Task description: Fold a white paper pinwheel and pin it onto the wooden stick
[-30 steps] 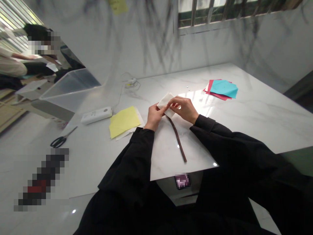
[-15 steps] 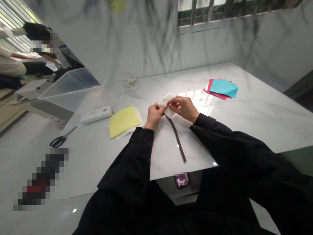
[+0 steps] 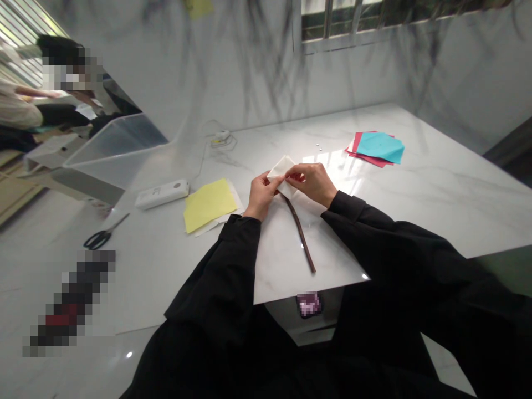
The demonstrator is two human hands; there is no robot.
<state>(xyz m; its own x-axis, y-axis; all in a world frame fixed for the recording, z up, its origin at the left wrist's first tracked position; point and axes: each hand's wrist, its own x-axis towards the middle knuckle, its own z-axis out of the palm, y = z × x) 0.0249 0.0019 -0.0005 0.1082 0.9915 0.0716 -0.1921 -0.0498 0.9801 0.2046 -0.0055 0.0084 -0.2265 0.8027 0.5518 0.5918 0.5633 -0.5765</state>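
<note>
A small folded sheet of white paper (image 3: 281, 167) is held between my two hands, above the marble-patterned table. My left hand (image 3: 260, 197) pinches its left side with thumb and fingers. On its right side the fingertips of my right hand (image 3: 315, 182) are closed on the paper near the middle. A thin dark brown stick (image 3: 301, 233) lies below the paper and points toward the table's front edge; its upper end is partly hidden by the paper. To the left of my left hand lies yellow paper (image 3: 211, 205) on top of white sheets.
Blue paper (image 3: 380, 147) lies over red sheets at the back right. On the left are a white oblong device (image 3: 162, 194), scissors (image 3: 100, 238) and a clear plastic bin (image 3: 118, 141). A white cable (image 3: 222, 138) runs by the wall. Another person (image 3: 25, 111) sits at far left.
Both hands keep their grip on the white paper, with only slight finger movement. The whole view has shifted a little; the stick and the other papers stay where they lay.
</note>
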